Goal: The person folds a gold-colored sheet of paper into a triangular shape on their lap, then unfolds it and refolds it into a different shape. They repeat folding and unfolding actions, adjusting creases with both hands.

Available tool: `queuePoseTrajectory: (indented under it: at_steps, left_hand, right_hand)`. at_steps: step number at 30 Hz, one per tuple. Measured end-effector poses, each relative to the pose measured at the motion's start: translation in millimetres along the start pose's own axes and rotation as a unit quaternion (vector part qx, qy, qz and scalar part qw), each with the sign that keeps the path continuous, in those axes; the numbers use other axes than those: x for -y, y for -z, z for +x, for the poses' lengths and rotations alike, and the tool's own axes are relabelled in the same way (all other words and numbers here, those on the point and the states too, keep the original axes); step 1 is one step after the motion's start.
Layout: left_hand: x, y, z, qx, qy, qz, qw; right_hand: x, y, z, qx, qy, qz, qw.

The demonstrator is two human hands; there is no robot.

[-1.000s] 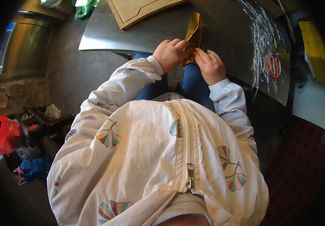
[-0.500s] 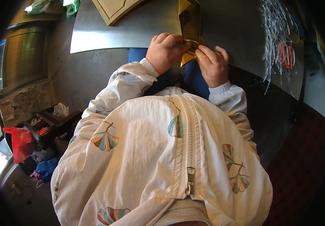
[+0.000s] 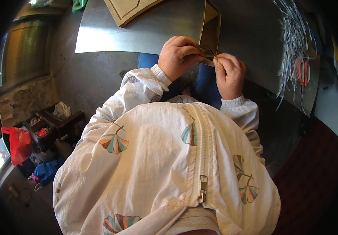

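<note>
A shiny gold folded-card piece, box-like with an open hollow (image 3: 209, 33), lies over the metal tabletop with its near end between my hands. My left hand (image 3: 180, 56) is closed, its thumb and fingers pinching the near left edge of the card. From the other side, my right hand (image 3: 230, 74) pinches the near right corner between thumb and fingertips. A thin dark strip or edge shows between the two sets of fingertips; what it belongs to is too small to tell. Both hands are just past the table's near edge, above my knees in blue trousers (image 3: 147, 60).
A gold panel with a grooved border (image 3: 131, 13) lies at the far left of the metal table (image 3: 110, 37). Clear, stringy strips (image 3: 292, 51) hang at the right beside red-handled scissors (image 3: 302, 73). On the left floor are a red bag (image 3: 18, 145) and a blue bag (image 3: 46, 172).
The gold card has turned so its hollow faces me more, and its pointed lower flap no longer hangs below my fingers. The right fingers have shifted to its corner; the whole view has moved slightly.
</note>
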State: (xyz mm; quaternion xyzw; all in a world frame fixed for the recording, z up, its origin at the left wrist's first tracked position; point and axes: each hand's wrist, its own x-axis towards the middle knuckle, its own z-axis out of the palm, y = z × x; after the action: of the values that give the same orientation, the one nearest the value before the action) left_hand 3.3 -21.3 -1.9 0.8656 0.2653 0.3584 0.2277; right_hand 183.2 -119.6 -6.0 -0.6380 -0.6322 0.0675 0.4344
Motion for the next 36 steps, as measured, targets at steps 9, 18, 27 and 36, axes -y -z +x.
queuePoseTrajectory:
  at_steps: [9, 18, 27, 36]
  left_hand:
    - [-13, -5, 3, -0.022, 0.091, 0.048, 0.994]
    - [-8, -9, 3, -0.045, 0.111, 0.016, 0.993]
    - [-15, -4, -16, 0.063, -0.087, 0.086, 0.990]
    - [-20, -20, -21, 0.136, -0.059, 0.160, 0.976]
  right_hand:
    - [3, -2, 17, 0.009, -0.022, -0.009, 1.000]
    - [13, 2, 41, 0.084, -0.126, -0.069, 0.986]
    - [15, 5, 60, 0.210, -0.243, -0.106, 0.941]
    - [18, 0, 63, 0.212, -0.273, -0.128, 0.930]
